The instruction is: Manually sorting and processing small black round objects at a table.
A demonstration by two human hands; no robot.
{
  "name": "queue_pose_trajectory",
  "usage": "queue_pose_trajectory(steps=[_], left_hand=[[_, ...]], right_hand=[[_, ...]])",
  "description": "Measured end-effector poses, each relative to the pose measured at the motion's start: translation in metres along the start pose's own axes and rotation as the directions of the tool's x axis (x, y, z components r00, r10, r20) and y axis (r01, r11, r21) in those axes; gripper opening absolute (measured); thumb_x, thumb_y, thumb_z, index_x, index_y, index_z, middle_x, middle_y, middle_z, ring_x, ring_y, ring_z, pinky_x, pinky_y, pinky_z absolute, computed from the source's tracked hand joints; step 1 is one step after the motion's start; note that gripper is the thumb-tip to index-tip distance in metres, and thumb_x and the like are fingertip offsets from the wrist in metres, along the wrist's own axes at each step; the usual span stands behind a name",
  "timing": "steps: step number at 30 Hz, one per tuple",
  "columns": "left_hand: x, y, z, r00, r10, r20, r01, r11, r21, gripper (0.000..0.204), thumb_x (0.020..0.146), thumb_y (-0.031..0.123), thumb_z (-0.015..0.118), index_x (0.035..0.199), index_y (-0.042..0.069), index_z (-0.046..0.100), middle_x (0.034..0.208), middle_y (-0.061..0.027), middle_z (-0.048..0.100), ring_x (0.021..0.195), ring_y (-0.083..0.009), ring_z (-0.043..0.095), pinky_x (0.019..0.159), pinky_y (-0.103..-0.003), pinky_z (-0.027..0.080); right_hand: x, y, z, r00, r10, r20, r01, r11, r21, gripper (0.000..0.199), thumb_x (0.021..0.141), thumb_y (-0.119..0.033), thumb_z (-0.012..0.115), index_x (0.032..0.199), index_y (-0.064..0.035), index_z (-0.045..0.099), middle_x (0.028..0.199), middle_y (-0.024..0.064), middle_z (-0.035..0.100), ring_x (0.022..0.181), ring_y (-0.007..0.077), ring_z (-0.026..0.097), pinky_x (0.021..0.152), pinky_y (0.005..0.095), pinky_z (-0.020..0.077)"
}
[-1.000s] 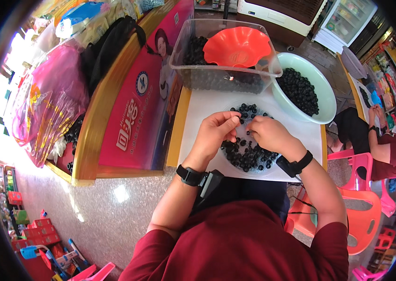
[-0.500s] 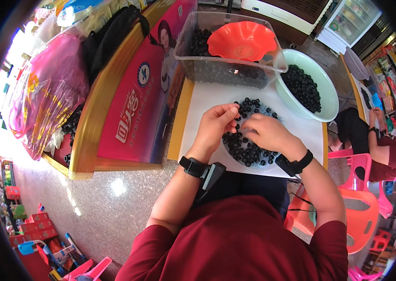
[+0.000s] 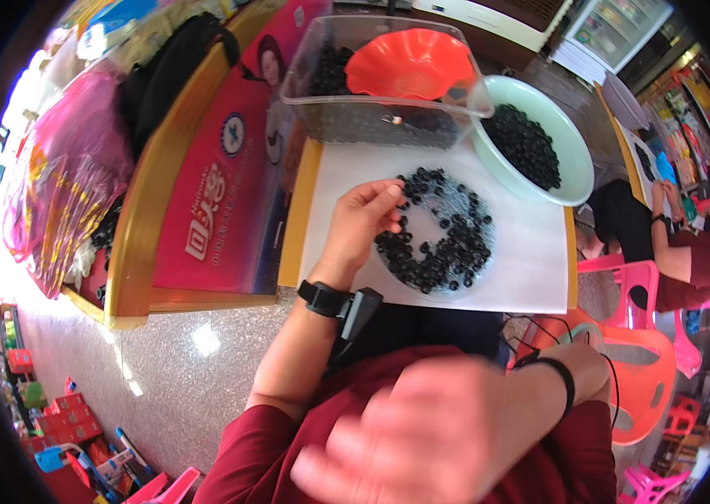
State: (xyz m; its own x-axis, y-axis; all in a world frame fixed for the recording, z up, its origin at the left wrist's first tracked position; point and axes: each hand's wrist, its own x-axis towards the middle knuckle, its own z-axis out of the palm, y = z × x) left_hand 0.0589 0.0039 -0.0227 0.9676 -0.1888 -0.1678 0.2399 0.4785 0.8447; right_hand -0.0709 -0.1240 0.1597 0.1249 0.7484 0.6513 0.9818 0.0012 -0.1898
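My left hand (image 3: 366,217) is over the left edge of a clear round plate (image 3: 458,294), thumb and fingertips pressed together. Whatever they pinch is too small to make out. Small round black pieces (image 3: 460,252) lie scattered on the plate, with a bluish, glassy patch (image 3: 449,200) among them. Close in front of my chest is my right hand (image 3: 410,428), smeared by motion, so its grip does not show. Each wrist carries a black band. Beneath the plate is a white-topped table (image 3: 531,260).
Behind the plate, a clear bin (image 3: 347,126) holds black pieces and a red wavy-rimmed bowl (image 3: 410,63). A pale green basin (image 3: 578,185) of black pieces stands right of it. A wooden-edged counter (image 3: 132,277) rises at left. Another person (image 3: 699,260) sits far right, beyond pink and orange chairs.
My right hand has drawn back from over the plate toward my chest, uncovering the pieces there. The left hand keeps its pinch at the plate's edge. The view has shifted slightly.
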Motion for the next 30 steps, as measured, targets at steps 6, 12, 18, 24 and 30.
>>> queue_pose_trajectory(steps=[6,12,18,24,30], left_hand=[[-0.004,-0.001,-0.007,1.0,0.01,-0.021,-0.01,1.0,0.01,0.026,0.097,0.017,0.064,0.116,-0.001,0.064,0.091,-0.0038,0.065,0.071,-0.0087,0.059,0.061,-0.023,0.052],[-0.007,-0.001,-0.009,0.999,0.016,-0.032,-0.016,1.0,0.002,0.026,0.097,0.016,0.064,0.116,-0.002,0.064,0.092,-0.0038,0.064,0.07,-0.0089,0.058,0.062,-0.023,0.053],[-0.002,-0.002,0.002,1.0,0.023,-0.006,-0.023,1.0,0.014,0.027,0.096,0.016,0.064,0.116,-0.002,0.064,0.091,-0.0038,0.064,0.071,-0.0088,0.059,0.062,-0.023,0.053],[-0.002,-0.005,-0.002,0.999,0.04,-0.006,-0.04,0.998,0.046,0.025,0.098,0.017,0.062,0.116,0.001,0.065,0.091,-0.0023,0.064,0.072,-0.0072,0.058,0.062,-0.022,0.051],[-0.003,-0.003,-0.001,0.999,0.033,-0.009,-0.032,0.999,0.029,0.025,0.098,0.017,0.062,0.116,0.0,0.065,0.09,-0.0015,0.064,0.072,-0.0072,0.058,0.062,-0.022,0.051]], right_hand=[[0.023,-0.006,-0.037,0.98,-0.192,-0.053,0.192,0.981,0.005,0.039,0.086,-0.016,0.06,0.125,-0.0114,0.064,0.083,0.0016,0.06,0.06,0.0083,0.049,0.051,0.0221,0.037],[-0.037,0.007,-0.027,0.997,-0.013,-0.076,0.029,0.978,0.206,0.026,0.077,-0.012,0.066,0.103,-0.0059,0.069,0.089,0.0045,0.064,0.069,0.0115,0.06,0.054,0.0253,0.0449],[-0.118,0.105,0.025,0.703,0.684,0.193,-0.659,0.729,-0.186,0.018,0.085,-0.007,0.063,0.102,-0.0058,0.068,0.087,0.0116,0.065,0.079,0.0328,0.065,0.068,0.0407,0.0533],[-0.128,0.119,0.044,0.522,0.756,0.396,-0.674,0.65,-0.351,0.023,0.085,-0.012,0.063,0.107,-0.0114,0.068,0.095,0.0116,0.062,0.085,0.0334,0.065,0.073,0.0433,0.0536],[-0.132,0.13,0.018,0.515,0.843,0.157,-0.776,0.536,-0.332,0.021,0.088,-0.013,0.062,0.107,-0.0085,0.067,0.097,0.0123,0.065,0.09,0.0339,0.064,0.076,0.0417,0.0527]])
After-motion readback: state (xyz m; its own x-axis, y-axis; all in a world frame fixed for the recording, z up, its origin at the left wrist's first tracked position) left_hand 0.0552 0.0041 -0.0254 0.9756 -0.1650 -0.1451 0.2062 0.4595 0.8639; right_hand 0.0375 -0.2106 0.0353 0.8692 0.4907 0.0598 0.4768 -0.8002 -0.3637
